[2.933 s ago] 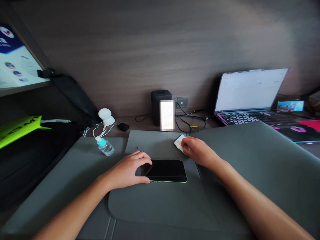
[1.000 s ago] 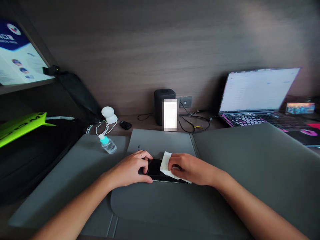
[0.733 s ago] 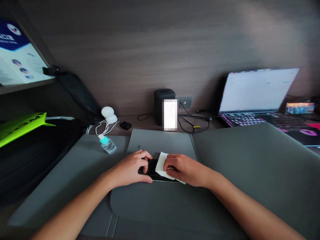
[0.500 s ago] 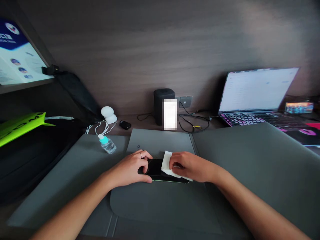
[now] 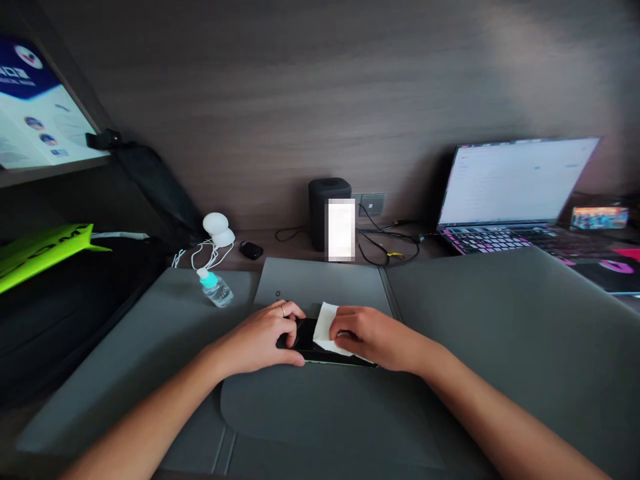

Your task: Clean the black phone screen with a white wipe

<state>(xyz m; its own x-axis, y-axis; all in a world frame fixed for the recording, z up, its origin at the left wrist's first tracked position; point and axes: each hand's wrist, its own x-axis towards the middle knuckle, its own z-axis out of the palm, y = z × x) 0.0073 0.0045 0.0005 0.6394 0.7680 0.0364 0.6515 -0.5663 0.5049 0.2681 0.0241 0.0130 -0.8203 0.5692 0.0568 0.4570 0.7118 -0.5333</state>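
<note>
A black-screened phone point(image 5: 306, 339) lies flat across the grey mat in front of me. My left hand point(image 5: 273, 337) grips its left end, thumb along the near edge and fingers over the far side; a ring shows on one finger. Pinched in my right hand point(image 5: 367, 337) is a white tissue point(image 5: 325, 328), pressed down on the phone's screen. Hand and tissue hide the phone's right part. Beyond my left hand, a small clear spray bottle point(image 5: 219, 291) with a turquoise collar lies tilted on the mat.
At the back stand a black speaker point(image 5: 320, 213), a white round device point(image 5: 216, 225) with cables, and a small black object point(image 5: 251, 250). An open laptop point(image 5: 515, 183) is at the right. A black bag point(image 5: 65, 313) sits at the left. The grey mat point(image 5: 475, 307) spans the desk.
My right hand and the tissue have slid a little to the left over the phone's screen. My left hand keeps the same hold on the phone.
</note>
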